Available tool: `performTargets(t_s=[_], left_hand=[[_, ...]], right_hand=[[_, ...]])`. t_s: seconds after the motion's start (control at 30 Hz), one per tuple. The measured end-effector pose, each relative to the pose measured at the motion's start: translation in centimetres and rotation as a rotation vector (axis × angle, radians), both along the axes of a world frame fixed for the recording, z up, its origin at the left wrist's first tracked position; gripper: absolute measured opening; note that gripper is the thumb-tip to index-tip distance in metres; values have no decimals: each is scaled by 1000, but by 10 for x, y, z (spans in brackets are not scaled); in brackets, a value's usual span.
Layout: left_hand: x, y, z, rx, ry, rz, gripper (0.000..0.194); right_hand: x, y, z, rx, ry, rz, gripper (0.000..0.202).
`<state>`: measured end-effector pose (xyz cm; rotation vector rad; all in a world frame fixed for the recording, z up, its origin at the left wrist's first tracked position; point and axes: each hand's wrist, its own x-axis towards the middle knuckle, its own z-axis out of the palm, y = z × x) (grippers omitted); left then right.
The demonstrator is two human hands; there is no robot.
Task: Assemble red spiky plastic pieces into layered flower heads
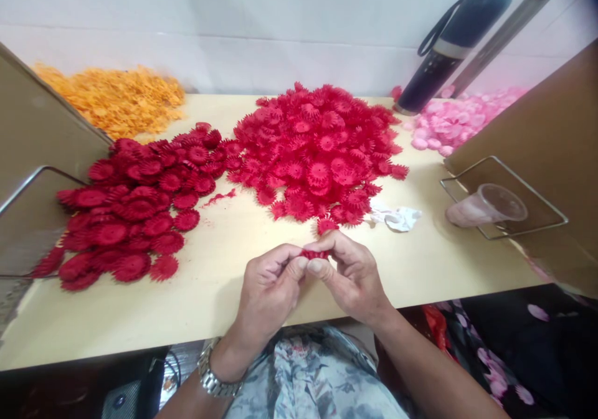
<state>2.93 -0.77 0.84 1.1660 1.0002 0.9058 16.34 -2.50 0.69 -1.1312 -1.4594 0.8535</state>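
Observation:
Close to the table's front edge, my left hand [272, 291] and my right hand [350, 276] meet, thumbs and forefingers pinching a small red fringed petal piece [314, 254] between them. Fingers cover most of it, so only a thin red strip shows. Just beyond my hands rises a large heap of bright red fringed discs [320, 151], one loose disc lying at its near edge. To the left is a second heap of darker red discs [126, 213], which look thicker, perhaps stacked. A metal watch circles my left wrist.
Orange petals [126, 98] are piled at the back left, pink petals [460, 120] at the back right. A dark bottle [448, 51] leans against the wall. Crumpled white paper [397, 217] lies right of the heap. A plastic cup [488, 206] sits in a wire holder beside the brown side panel.

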Motion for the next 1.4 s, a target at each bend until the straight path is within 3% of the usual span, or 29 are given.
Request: performTargets(t_s=[0.2,0.37,0.5,0.57,0.77,0.87,1.0,1.17,1.3,1.4], left_hand=[[5,-3,5,296,193,54,19],[8,-5,5,354,311,-19,16],[5,-6,4,547,454,-30,15],[2,-4,4,551,443,-35,20],[-5,13,6,67,161,-119,38],[-5,16,7,9,130,-204,38],[-4,11,12,233,335,-186,35],[-4,7,14,514,439,-169,29],[-4,9,15,376,304,-225,30],[-6,12,16,275,262,-211,21]], right_hand=[[-4,7,-6,-100,306,-17,7],[-3,10,-11,-219,498,-42,11],[-5,3,-6,-174,260,-99,11],[-4,1,-3,-124,91,-81,12],[13,4,-4,421,-634,-55,30],[20,8,-6,517,-836,9,24],[22,8,-7,490,-845,29,27],[19,4,3,254,-527,134,34],[21,4,10,75,-395,188,38],[23,7,9,195,-526,124,34]])
